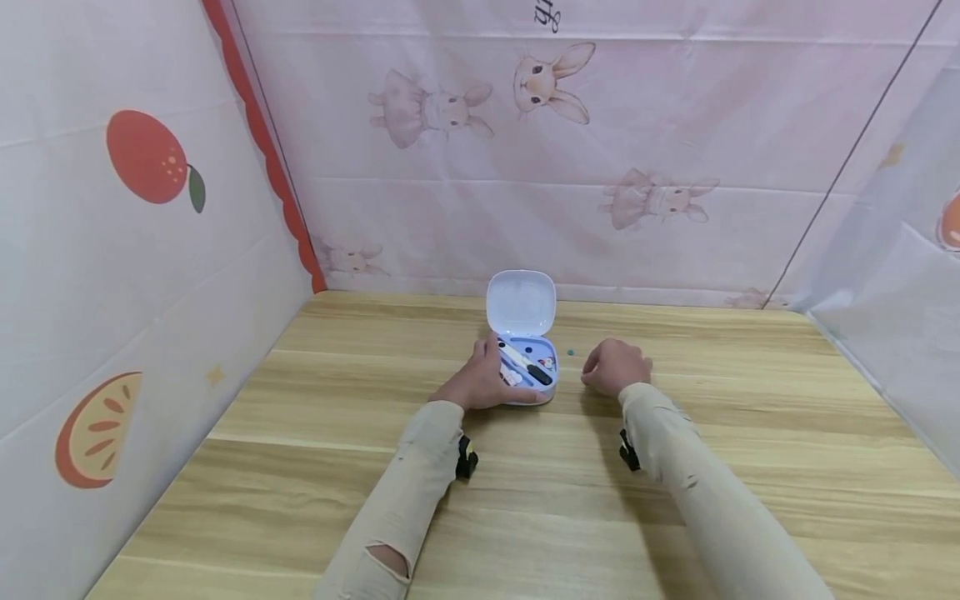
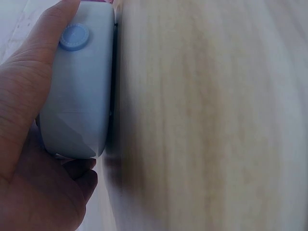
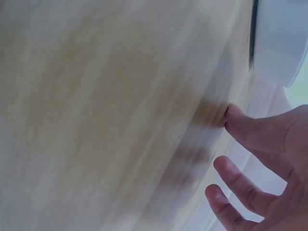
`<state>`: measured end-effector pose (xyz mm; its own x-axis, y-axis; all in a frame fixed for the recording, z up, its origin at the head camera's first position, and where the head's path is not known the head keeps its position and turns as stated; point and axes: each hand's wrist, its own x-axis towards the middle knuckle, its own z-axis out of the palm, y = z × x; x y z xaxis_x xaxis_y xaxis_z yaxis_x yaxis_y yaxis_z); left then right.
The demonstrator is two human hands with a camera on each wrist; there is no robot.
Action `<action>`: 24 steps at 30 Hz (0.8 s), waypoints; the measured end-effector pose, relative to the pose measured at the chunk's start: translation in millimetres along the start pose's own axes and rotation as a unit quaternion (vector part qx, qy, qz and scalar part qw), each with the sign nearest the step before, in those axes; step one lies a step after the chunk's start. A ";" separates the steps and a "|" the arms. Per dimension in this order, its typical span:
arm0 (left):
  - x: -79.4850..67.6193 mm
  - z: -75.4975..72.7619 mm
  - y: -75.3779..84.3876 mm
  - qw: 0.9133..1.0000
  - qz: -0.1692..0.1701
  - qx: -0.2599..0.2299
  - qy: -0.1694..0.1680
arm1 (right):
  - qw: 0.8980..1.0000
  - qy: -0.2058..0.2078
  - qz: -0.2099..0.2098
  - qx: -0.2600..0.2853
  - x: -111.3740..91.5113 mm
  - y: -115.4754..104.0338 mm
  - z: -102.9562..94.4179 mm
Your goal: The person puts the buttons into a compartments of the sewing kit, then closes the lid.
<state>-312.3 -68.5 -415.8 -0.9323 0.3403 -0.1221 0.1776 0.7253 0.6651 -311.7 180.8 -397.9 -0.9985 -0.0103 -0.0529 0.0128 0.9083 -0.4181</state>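
A small white box (image 1: pixel 555 392) stands on the wooden table with its lid (image 1: pixel 521 302) raised. In its blue inside lie a slim white-and-black tool (image 1: pixel 536 372), a small dark round spot and colourful printed pictures. My left hand (image 1: pixel 480 382) grips the box from the left and front, its thumb along the front wall. The left wrist view shows a round blue button (image 2: pixel 74 36) on that wall, by the thumb. Right of the box, my right hand (image 1: pixel 618 367) has its thumb tip (image 3: pixel 234 115) down at the tabletop; whether it pinches anything small is hidden.
A tiny teal piece (image 1: pixel 571 352) lies on the table (image 1: pixel 525 517) between the box and my right hand. Behind the table rises a pink rabbit-printed sheet (image 1: pixel 525 208), and a fruit-printed sheet (image 1: pixel 225 292) closes off the left side.
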 end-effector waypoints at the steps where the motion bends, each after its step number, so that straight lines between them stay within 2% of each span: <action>1: -0.2 -0.1 0.1 1.000 0.000 0.000 0.000 | 1.000 -0.001 0.001 -0.001 0.3 0.9 -0.2; 12: -1.1 -0.6 0.3 1.000 0.002 0.004 0.003 | 1.000 0.005 -0.004 -0.013 3.3 8.5 1.5; 24: 0.1 0.1 -0.2 1.000 0.007 0.004 0.002 | 1.000 0.006 -0.006 -0.030 1.4 6.5 -2.2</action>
<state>-312.5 -68.5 -416.1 -0.9308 0.3485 -0.1106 0.1930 0.7252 0.6610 -313.2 187.6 -398.8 -0.9991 -0.0174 -0.0374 -0.0026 0.9316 -0.3635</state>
